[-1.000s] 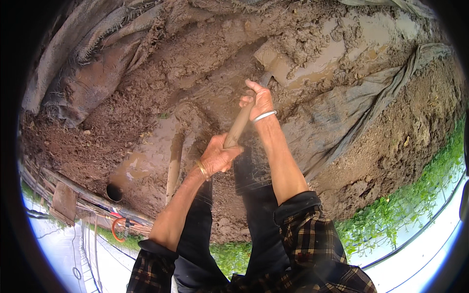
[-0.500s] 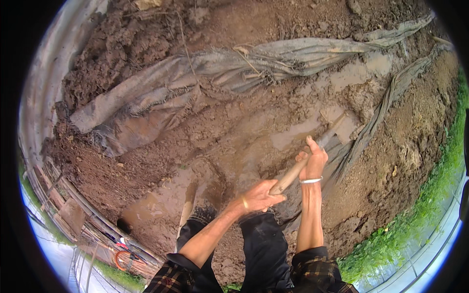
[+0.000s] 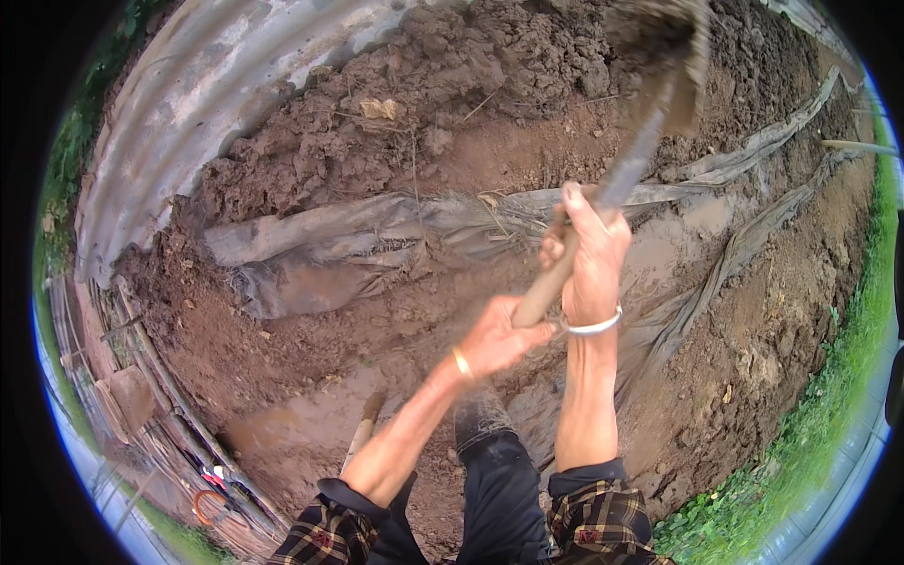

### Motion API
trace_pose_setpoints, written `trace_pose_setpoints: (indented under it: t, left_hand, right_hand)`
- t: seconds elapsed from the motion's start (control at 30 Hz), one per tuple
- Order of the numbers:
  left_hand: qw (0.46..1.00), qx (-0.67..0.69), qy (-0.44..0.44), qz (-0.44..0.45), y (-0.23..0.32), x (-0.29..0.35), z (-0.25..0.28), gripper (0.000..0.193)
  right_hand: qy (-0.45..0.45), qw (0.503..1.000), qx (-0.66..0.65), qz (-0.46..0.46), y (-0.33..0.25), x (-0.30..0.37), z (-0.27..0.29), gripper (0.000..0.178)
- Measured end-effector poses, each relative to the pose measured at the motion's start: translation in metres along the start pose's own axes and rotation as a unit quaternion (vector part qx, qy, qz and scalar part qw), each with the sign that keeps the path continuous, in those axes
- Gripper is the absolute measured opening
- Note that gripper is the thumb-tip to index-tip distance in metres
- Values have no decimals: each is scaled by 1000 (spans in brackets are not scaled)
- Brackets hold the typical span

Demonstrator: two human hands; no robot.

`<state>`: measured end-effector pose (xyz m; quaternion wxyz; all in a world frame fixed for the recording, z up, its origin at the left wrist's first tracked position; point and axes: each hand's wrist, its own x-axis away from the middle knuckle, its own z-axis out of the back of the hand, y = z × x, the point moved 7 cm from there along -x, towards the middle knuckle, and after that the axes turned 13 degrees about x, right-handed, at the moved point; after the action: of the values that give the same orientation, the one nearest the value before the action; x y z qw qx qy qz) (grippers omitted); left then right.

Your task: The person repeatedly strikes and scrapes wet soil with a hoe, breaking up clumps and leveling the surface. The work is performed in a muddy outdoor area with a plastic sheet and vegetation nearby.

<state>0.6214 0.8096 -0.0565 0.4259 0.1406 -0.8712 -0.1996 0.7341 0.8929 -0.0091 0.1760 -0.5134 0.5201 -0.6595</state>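
My right hand [image 3: 591, 250] is wrapped round the upper shaft of a shovel [image 3: 629, 171]. My left hand [image 3: 501, 337] grips the butt end of the handle, lower and to the left. The shovel slants away to the far right, with its blade [image 3: 686, 94] raised over the dirt bank and blurred by motion. Dark wet mud [image 3: 650, 33] lies on the blade. Below the shaft is a muddy trench [image 3: 452, 330] with brown water in it. My dark trouser leg [image 3: 499, 490] stands in the mud at its near side.
A crumpled grey sheet [image 3: 358, 231] runs across the trench's far side; another strip [image 3: 725, 264] lies to the right. Heaped soil [image 3: 527, 66] and a corrugated grey panel [image 3: 198, 113] are beyond. A stick [image 3: 363, 433] stands by my left leg. Poles [image 3: 169, 386] lie left, grass [image 3: 800, 443] right.
The shovel has swung up and away from the trench, its blade now raised with mud over the far bank. Both hands moved up with it, and the view has tilted farther ahead.
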Motion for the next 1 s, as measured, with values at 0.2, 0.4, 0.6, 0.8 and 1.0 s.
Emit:
trace_pose_setpoints:
  t: [0.2,0.4,0.6,0.8,1.0]
  left_hand:
    - [945,314,-85,-24,73,-29,20,15]
    - [993,97,15,-63,58,-21,36,17]
    - [998,-23,49,-25,9,-2,12,16]
    - [990,116,83,6,-56,30,-15,15]
    - [977,98,188,12,-77,67,-11,13]
  right_hand:
    - [-102,985,122,-69,5,-91,-92,21]
    - [-67,997,44,20,1,-73,-71,23]
    - [-31,996,-24,-83,17,-16,-12,21]
    - [-74,988,-6,-134,64,16,20,24]
    - [-148,960,-31,-236,77,53,-4,23]
